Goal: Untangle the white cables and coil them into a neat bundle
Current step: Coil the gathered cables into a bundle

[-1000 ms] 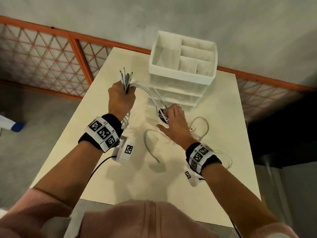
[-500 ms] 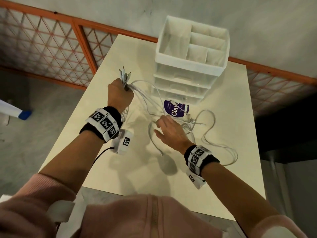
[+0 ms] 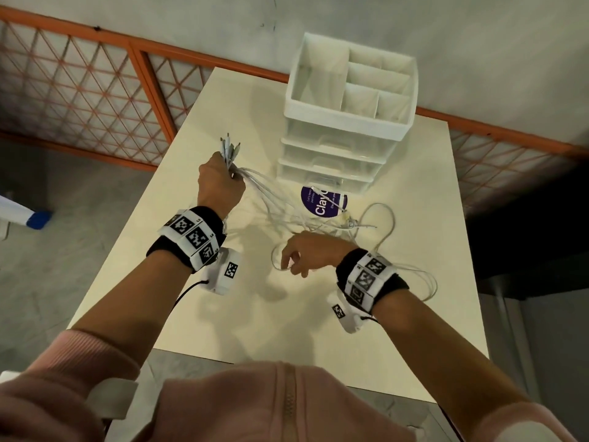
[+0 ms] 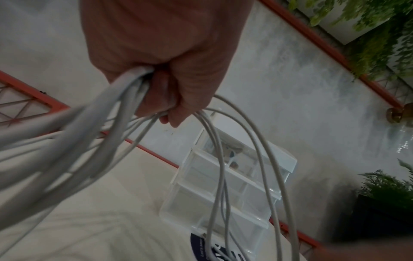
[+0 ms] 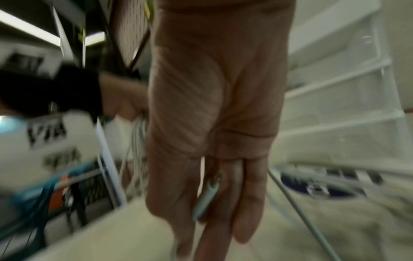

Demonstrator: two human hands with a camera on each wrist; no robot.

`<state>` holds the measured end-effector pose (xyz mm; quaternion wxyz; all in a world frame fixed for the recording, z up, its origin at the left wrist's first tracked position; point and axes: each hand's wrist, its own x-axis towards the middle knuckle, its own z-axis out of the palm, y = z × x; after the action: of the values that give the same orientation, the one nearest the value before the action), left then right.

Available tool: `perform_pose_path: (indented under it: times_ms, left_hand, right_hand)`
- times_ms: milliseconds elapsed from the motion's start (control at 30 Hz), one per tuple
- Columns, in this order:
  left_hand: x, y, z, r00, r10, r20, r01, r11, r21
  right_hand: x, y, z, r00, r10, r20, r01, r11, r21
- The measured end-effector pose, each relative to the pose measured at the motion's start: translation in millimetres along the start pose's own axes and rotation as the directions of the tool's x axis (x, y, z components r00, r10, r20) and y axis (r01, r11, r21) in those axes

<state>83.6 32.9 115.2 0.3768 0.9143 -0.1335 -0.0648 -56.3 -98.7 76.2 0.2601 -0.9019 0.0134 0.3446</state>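
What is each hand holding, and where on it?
Left hand grips the white cables just below their plug ends. Right hand pinches one loose cable end by its plug.

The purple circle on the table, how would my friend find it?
Find the tall white plastic drawer tower at the cream table's far end. The flat round purple sticker lies right before its bottom drawer. White cables cross it; nothing else there is purple.

smooth white plastic-sheathed cables [image 3: 280, 199], translucent glossy plastic drawer unit [image 3: 338, 148], matt table [image 3: 414, 218]
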Motion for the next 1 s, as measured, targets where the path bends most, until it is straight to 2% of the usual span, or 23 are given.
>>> perform_pose_path:
  times_ms: [167, 233, 300, 333, 400, 500, 533, 600, 667, 700, 800, 833, 1000]
  left_hand:
    - [1, 17, 2, 0.997, 0.076, -0.021, -0.077, 0.996, -0.037]
    - [0, 24, 1, 0.996, 0.090, -0.026, -0.091, 0.995, -0.047]
    - [-2, 30, 0, 0.993, 0.119, -0.006, -0.119, 0.990, -0.073]
    - [-5, 34, -2, 0.989, 0.144, 0.023, -0.141, 0.985, -0.097]
    - [-13, 45, -6, 0.965, 0.232, 0.123, -0.212, 0.965, -0.154]
    - [-34, 61, -11, 0.869, 0.414, 0.271, -0.282, 0.864, -0.416]
    - [-42, 66, -13, 0.839, 0.459, 0.293, -0.261, 0.811, -0.523]
    - [-58, 76, -14, 0.797, 0.479, 0.367, -0.104, 0.708, -0.699]
    - [-71, 86, -14, 0.761, 0.484, 0.431, 0.021, 0.646, -0.763]
    - [-75, 88, -13, 0.751, 0.501, 0.430, 0.020, 0.634, -0.773]
    - [-80, 86, -11, 0.762, 0.529, 0.374, -0.055, 0.628, -0.776]
    - [-83, 86, -12, 0.773, 0.526, 0.355, -0.075, 0.631, -0.772]
    - [-94, 90, -9, 0.815, 0.494, 0.302, -0.139, 0.673, -0.726]
  right_hand:
    - [-63, -32, -75, 0.991, -0.125, 0.037, 0.121, 0.987, 0.102]
    - [-97, -43, -99, 0.987, -0.154, -0.036, 0.158, 0.979, 0.126]
    - [-129, -51, -114, 0.966, -0.185, -0.179, 0.220, 0.954, 0.205]
    - [-140, -53, -118, 0.943, -0.195, -0.270, 0.268, 0.927, 0.263]
    - [-153, -54, -125, 0.854, -0.171, -0.492, 0.379, 0.852, 0.362]
    - [-152, -51, -128, 0.699, -0.051, -0.713, 0.477, 0.776, 0.413]
    - [-149, -52, -127, 0.670, -0.022, -0.742, 0.484, 0.771, 0.414]
    - [-140, -52, -122, 0.649, 0.023, -0.761, 0.480, 0.763, 0.433]
    - [-133, -52, -116, 0.631, 0.068, -0.772, 0.487, 0.741, 0.463]
    - [-132, -52, -114, 0.614, 0.092, -0.784, 0.501, 0.722, 0.477]
    - [-133, -51, -109, 0.547, 0.156, -0.823, 0.542, 0.683, 0.490]
    - [-134, -50, -107, 0.538, 0.169, -0.826, 0.544, 0.679, 0.493]
    - [-134, -52, -96, 0.552, 0.151, -0.820, 0.563, 0.658, 0.500]
